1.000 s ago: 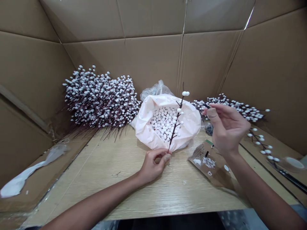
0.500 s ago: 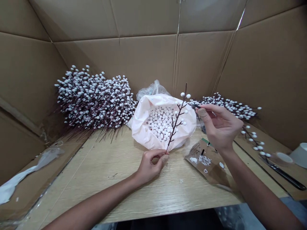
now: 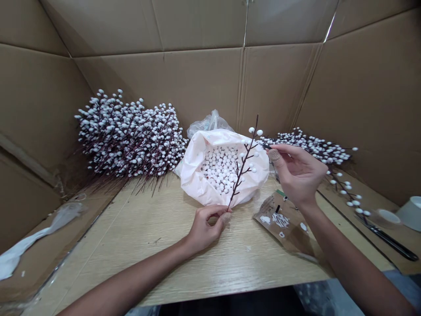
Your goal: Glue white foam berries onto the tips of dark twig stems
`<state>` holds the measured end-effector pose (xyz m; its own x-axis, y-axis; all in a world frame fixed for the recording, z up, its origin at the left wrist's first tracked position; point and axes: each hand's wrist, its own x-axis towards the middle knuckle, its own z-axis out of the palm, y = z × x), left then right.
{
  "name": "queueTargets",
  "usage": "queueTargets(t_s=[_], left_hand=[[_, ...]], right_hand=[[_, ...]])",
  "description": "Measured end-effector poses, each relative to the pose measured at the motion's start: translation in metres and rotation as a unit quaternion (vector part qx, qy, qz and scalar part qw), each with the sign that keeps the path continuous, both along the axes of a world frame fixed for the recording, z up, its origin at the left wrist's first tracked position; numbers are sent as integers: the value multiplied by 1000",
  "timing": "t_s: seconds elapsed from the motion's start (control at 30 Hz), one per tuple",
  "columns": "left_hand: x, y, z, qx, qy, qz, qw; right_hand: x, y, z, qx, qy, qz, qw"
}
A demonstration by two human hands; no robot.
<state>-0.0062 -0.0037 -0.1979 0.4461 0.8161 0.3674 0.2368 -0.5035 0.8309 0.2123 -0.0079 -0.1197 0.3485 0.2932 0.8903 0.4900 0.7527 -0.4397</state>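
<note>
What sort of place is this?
Likely a small handcraft workstation: there's an open plastic bag of white imitation berries, a large pile of berry-covered stems, and a partly berried twig in the left hand.

A pale, wood-grained table (image 3: 210, 272) carries an open whitish bag of berries (image 3: 194, 175) at twelve o'clock, a thick bundle of white-berried stems (image 3: 131, 136) near eleven and a white-smeared cardboard piece (image 3: 291, 235) at three; a smaller bundle (image 3: 314, 142) at two, partly hidden, probably rests there too.

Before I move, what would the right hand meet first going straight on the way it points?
The right hand would likely meet the berry twig in the left hand, though depth is unclear.
</note>
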Motion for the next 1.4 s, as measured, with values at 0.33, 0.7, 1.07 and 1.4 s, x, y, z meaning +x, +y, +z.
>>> queueTargets(t_s=[0.33, 0.7, 1.07, 1.4], left_hand=[[0, 0, 0, -3, -5, -7, 1000], [0, -1, 2, -1, 0, -2, 1000], [0, -1, 1, -13, 0, -4, 1000], [0, -1, 2, -1, -2, -7, 1000]], right_hand=[[-1, -1, 1, 3, 1, 10, 1000], [1, 2, 1, -7, 11, 2, 1000], [2, -2, 4, -20, 38, 23, 999], [3, 1, 3, -29, 44, 21, 998]])
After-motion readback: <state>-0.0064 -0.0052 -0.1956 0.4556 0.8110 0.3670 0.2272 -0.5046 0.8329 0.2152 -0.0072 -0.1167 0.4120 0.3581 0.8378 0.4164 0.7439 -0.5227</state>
